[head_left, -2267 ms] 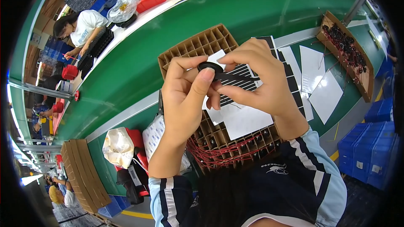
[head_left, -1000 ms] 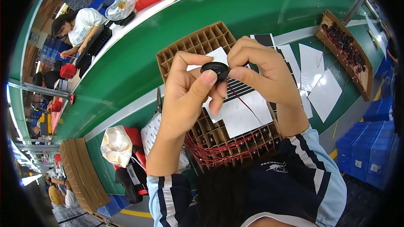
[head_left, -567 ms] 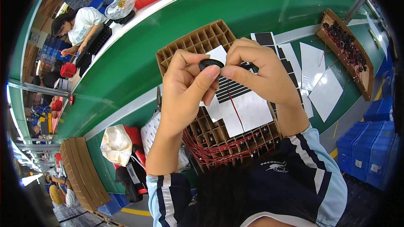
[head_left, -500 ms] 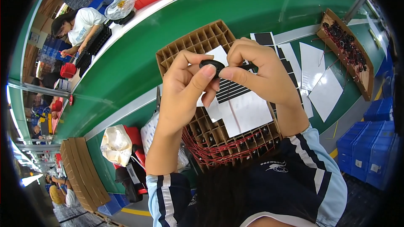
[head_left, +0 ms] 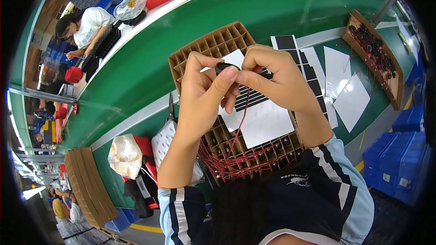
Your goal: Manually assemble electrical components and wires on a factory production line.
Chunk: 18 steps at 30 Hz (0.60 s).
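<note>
Above the divided cardboard box, my left hand (head_left: 202, 88) pinches a small round black part (head_left: 222, 66) between thumb and fingers. A thin red wire (head_left: 245, 113) hangs from it toward the box. My right hand (head_left: 272, 70) is closed, its thumb and fingertip pressed at the same part's right edge, against my left thumb. Fingers cover most of the part. Below lies a white sheet with black strips (head_left: 247, 100), over a plain white sheet (head_left: 268, 124). Under them the cardboard divider box (head_left: 218, 38) holds black parts in its near cells, with red wires (head_left: 227, 168) bundled there.
On the right are loose white sheets (head_left: 337, 72), a cardboard tray (head_left: 395, 88) of wired black parts and blue bins (head_left: 393, 154). Scissors (head_left: 171, 106), a plastic bag (head_left: 162, 145) and a red container (head_left: 144, 147) lie left. Across the green bench (head_left: 136, 81) sits another person (head_left: 91, 25).
The round black part has tilted and is more covered by my fingers. Its red wire now hangs in plain sight below my hands. My right hand has shifted slightly closer to my left.
</note>
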Each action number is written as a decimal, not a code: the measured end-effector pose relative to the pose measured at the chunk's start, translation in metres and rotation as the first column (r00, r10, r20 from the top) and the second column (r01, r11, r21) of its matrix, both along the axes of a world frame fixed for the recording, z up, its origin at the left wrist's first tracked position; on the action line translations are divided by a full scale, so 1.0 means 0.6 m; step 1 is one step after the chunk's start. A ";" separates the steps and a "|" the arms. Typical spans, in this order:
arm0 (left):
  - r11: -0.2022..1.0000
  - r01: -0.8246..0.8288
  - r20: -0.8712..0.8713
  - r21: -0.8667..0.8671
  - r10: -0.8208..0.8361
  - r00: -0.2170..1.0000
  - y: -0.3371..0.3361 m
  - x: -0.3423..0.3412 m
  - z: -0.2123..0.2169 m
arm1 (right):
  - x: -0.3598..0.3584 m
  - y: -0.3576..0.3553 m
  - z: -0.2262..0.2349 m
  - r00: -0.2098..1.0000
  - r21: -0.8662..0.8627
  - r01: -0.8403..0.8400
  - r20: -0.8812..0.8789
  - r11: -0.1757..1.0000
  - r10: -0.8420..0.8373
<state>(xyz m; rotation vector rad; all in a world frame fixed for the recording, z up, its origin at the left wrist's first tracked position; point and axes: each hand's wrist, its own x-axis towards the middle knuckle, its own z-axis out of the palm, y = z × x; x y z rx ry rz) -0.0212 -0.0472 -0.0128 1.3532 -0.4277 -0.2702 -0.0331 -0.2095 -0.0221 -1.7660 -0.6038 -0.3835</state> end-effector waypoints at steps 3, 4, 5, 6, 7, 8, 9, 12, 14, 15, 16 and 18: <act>0.995 0.032 -0.088 -0.091 -0.040 0.995 -0.001 0.001 0.001 | -0.003 -0.004 0.009 0.998 -0.053 -0.025 -0.064 0.998 0.021; 0.988 0.062 -0.143 -0.142 -0.082 0.986 -0.002 0.001 0.000 | -0.001 -0.005 0.008 0.998 -0.053 -0.024 -0.065 0.998 0.021; 0.988 0.062 -0.143 -0.142 -0.083 0.986 -0.002 0.001 0.001 | 0.001 -0.007 0.008 0.989 0.010 -0.082 -0.120 0.997 0.082; 0.986 0.056 -0.150 -0.156 -0.080 0.985 -0.001 0.000 0.002 | 0.003 -0.008 0.007 0.974 0.075 -0.135 -0.170 0.988 0.146; 0.984 0.050 -0.156 -0.169 -0.077 0.985 -0.001 -0.001 0.003 | 0.004 -0.009 0.006 0.974 0.076 -0.135 -0.170 0.988 0.146; 0.984 0.050 -0.156 -0.168 -0.077 0.985 -0.001 -0.001 0.003 | 0.004 -0.010 0.004 0.980 0.056 -0.132 -0.142 0.990 0.139; 0.995 -0.001 -0.111 -0.103 -0.011 0.994 -0.002 -0.001 0.001 | 0.004 -0.010 0.003 0.985 0.037 -0.129 -0.114 0.991 0.132; 0.999 -0.049 -0.031 -0.013 0.049 0.998 -0.002 0.004 -0.001 | 0.004 -0.014 0.002 0.989 0.010 -0.117 -0.088 0.993 0.117; 0.999 -0.052 0.000 0.015 0.052 0.999 -0.001 0.003 0.001 | 0.006 -0.010 -0.001 0.992 0.016 -0.113 -0.062 0.993 0.114; 0.999 -0.053 0.001 -0.007 0.053 0.999 -0.003 0.000 0.003 | 0.006 -0.009 -0.002 0.993 0.022 -0.108 -0.037 0.994 0.108; 0.998 -0.054 0.002 -0.028 0.054 0.999 -0.003 -0.002 0.005 | 0.006 -0.009 -0.001 0.993 0.022 -0.109 -0.037 0.994 0.110; 0.999 -0.002 -0.016 -0.046 0.001 1.000 0.004 -0.001 0.005 | 0.004 -0.008 0.005 0.999 -0.064 -0.016 0.050 0.998 0.019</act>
